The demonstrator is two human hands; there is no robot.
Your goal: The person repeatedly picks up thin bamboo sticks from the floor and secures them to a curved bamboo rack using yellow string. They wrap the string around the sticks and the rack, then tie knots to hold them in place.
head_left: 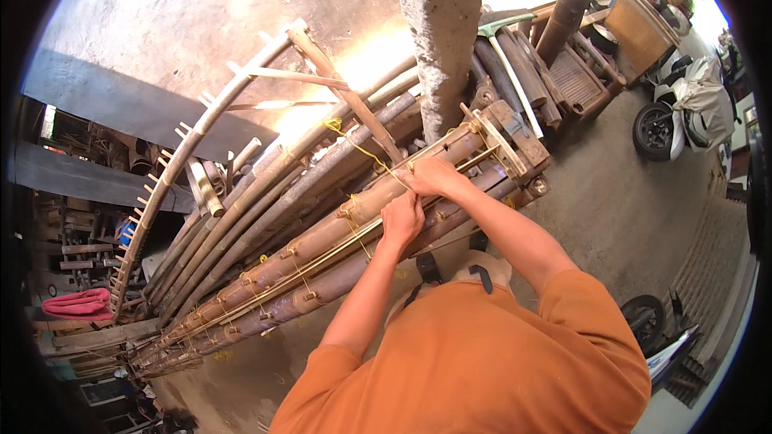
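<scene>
Two long brown bamboo poles (308, 251) lie side by side in a frame, with small pegs and yellow ties along them. Both my hands are at the upper pole, close together near its right end. A loose yellow cord (366, 153) runs down to them from the bamboo behind. My right hand (433, 177) is closed, with the cord at its fingertips. Just below it, my left hand (402, 217) is closed in a fist against the pole; its fingers hide what they hold. Thin pale strips (334, 247) stretch lengthwise between the poles.
A wooden end block (515, 133) closes the frame's right end. Behind lie stacked bamboo poles (249, 233), a curved pegged bamboo rail (173, 169) and a concrete post (441, 40). A covered motorcycle (683, 108) stands at right; a red cloth (78, 304) hangs far left.
</scene>
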